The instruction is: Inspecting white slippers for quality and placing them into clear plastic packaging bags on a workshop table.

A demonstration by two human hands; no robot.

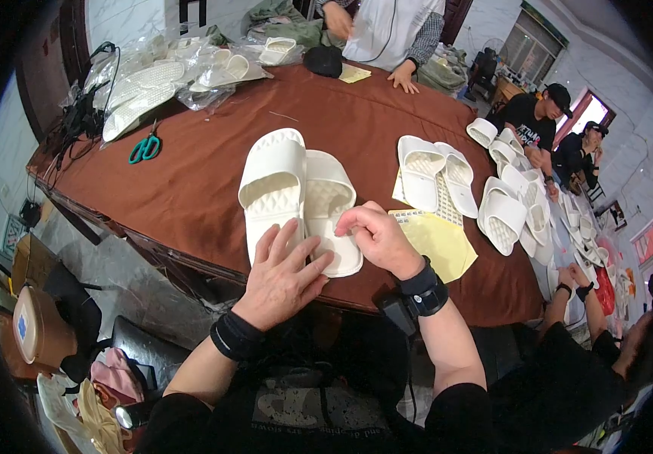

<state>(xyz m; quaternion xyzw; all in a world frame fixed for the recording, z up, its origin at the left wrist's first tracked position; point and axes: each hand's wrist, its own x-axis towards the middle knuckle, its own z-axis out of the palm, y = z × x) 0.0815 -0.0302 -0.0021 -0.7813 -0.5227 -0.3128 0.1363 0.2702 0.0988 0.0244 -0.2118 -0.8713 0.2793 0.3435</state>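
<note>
The left hand [281, 280] was palm down with its fingers loosely spread over the heel ends of two white slippers, closed around nothing visible. The right hand [387, 238] was half curled, its fingertips drawn close together over the right slipper [330, 181]; whether they pinched anything could not be told. That slipper lay at three o'clock of the left slipper [272, 181], touching it, both toes toward twelve, at the near edge of a brown-clothed table [197, 174]. Taking the pair as the clock's centre, a yellow sheet [440, 246] lay between three and four, with a second white pair [425, 189] near three and more white slippers [502, 216] beyond. Teal-handled scissors [144, 149] lay between nine and ten, bagged slippers [144, 91] at ten, a black cap [322, 62] at twelve, and a co-worker's hand [403, 77] rested on the cloth around one.
</note>
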